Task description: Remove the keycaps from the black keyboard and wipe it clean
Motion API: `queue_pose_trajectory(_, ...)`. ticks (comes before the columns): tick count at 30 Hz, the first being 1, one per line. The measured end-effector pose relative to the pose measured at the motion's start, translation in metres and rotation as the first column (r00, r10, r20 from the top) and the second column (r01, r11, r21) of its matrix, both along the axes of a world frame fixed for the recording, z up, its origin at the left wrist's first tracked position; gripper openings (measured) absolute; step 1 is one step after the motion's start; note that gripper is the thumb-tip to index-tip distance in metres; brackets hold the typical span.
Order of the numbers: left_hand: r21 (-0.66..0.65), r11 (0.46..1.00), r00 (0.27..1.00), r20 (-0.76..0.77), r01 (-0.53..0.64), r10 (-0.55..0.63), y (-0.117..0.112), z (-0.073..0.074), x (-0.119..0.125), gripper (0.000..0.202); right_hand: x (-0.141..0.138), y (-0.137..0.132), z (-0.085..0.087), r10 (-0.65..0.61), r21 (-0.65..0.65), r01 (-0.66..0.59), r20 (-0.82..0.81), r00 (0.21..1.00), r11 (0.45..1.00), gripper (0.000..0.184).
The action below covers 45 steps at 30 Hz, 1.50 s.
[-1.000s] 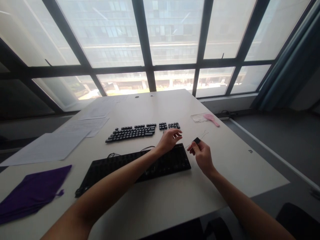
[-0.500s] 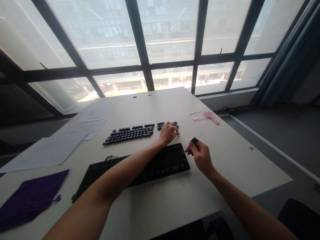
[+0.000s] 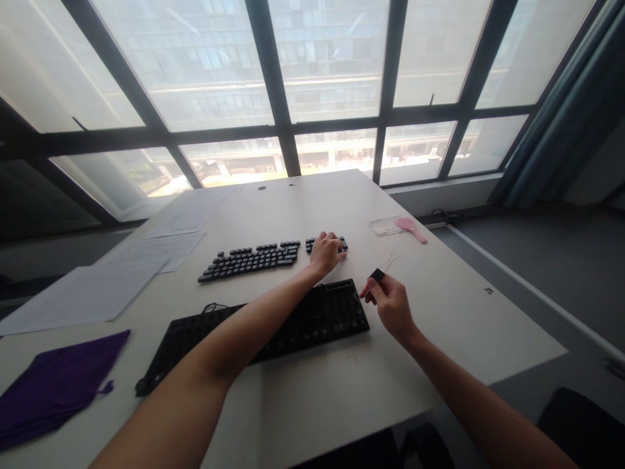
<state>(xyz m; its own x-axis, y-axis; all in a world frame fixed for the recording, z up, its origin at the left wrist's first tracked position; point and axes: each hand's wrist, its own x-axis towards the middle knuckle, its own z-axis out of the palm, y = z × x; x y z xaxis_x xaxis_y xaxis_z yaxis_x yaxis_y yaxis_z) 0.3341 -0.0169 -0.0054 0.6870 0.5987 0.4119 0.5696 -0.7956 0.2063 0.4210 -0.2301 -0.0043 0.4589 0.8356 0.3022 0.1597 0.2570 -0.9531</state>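
A black keyboard base (image 3: pixel 312 326) lies stripped of its keycaps across the near part of the table. Beyond it, loose black keycaps (image 3: pixel 249 262) are laid out in rows. My left hand (image 3: pixel 326 253) reaches over the base to the smaller keycap group (image 3: pixel 309 245) on the right, its fingers curled down among the caps; what they pinch is hidden. At the base's right end, my right hand (image 3: pixel 390 301) grips a wire keycap puller (image 3: pixel 377 275) by its black handle, with thin wire loops sticking out beyond the fingers.
A pink hairbrush (image 3: pixel 411 229) rests beside a clear plastic bag (image 3: pixel 383 226) at the table's right edge. Paper sheets (image 3: pixel 83 293) and a purple drawstring bag (image 3: pixel 63 384) lie on the left. A cable (image 3: pixel 215 307) curls behind the base. Windows stand beyond the table (image 3: pixel 322 202).
My left hand has shifted slightly over the keycaps, its fingers now bent lower. My right hand still has the puller. The whole view has moved a little.
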Motion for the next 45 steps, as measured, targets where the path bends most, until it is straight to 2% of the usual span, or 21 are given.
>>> queue_pose_trajectory(5,-0.002,1.000,0.998,0.069,0.007,-0.007,-0.002,0.012,-0.010,0.014,0.002,0.001,-0.001,0.014,-0.001,-0.014,0.006,1.000,1.000,0.033)
queue_pose_trajectory(7,0.004,1.000,0.991,0.129,0.019,-0.020,-0.004,0.021,-0.025,0.014,0.003,0.001,-0.001,0.017,0.004,-0.018,0.012,1.000,1.000,0.033)
queue_pose_trajectory(9,-0.003,0.999,0.983,0.178,0.039,-0.037,-0.005,0.031,-0.050,0.013,0.003,0.001,-0.002,0.022,0.008,-0.022,0.023,0.999,1.000,0.033)
queue_pose_trajectory(12,-0.036,0.996,0.978,0.196,0.079,-0.070,-0.009,0.047,-0.107,0.013,0.004,-0.001,-0.005,0.021,0.014,-0.022,0.067,0.997,1.000,0.032)
queue_pose_trajectory(15,-0.092,0.993,0.982,0.182,0.071,-0.054,-0.019,0.059,-0.182,0.015,0.006,-0.003,-0.010,0.009,0.010,-0.010,0.125,0.992,1.000,0.028)
queue_pose_trajectory(18,-0.187,0.982,0.988,0.156,0.025,0.005,-0.039,0.064,-0.261,0.021,0.006,-0.002,-0.015,-0.023,0.014,0.021,0.155,0.988,1.000,0.025)
queue_pose_trajectory(21,-0.288,0.958,0.990,0.134,-0.001,0.041,-0.067,0.059,-0.330,0.025,-0.001,0.001,-0.012,-0.060,0.015,0.058,0.210,0.976,0.998,0.026)
queue_pose_trajectory(23,-0.314,0.949,0.989,0.135,-0.018,0.063,-0.086,0.052,-0.367,0.024,-0.015,0.004,-0.005,-0.053,0.022,0.049,0.262,0.964,0.999,0.027)
queue_pose_trajectory(26,-0.346,0.937,0.985,0.134,-0.054,0.106,-0.110,0.039,-0.406,0.021,-0.051,0.014,0.009,0.057,0.017,-0.067,0.331,0.942,0.998,0.027)
queue_pose_trajectory(30,-0.383,0.921,0.986,0.116,-0.066,0.119,-0.130,0.024,-0.433,0.024,-0.119,0.038,0.023,0.276,0.001,-0.297,0.368,0.888,0.955,0.028)
queue_pose_trajectory(34,-0.403,0.915,0.980,0.167,-0.031,0.107,-0.136,0.014,-0.440,0.027,-0.193,0.065,0.026,0.436,-0.002,-0.463,0.346,0.831,0.886,0.029)
queue_pose_trajectory(40,-0.440,0.897,0.952,0.246,-0.055,0.180,-0.136,0.003,-0.441,0.026,-0.281,0.081,0.021,0.563,-0.033,-0.576,0.259,0.784,0.817,0.026)
queue_pose_trajectory(45,-0.457,0.888,0.927,0.308,-0.056,0.216,-0.140,-0.006,-0.442,0.024,-0.323,0.088,0.014,0.612,-0.079,-0.619,0.289,0.736,0.781,0.025)
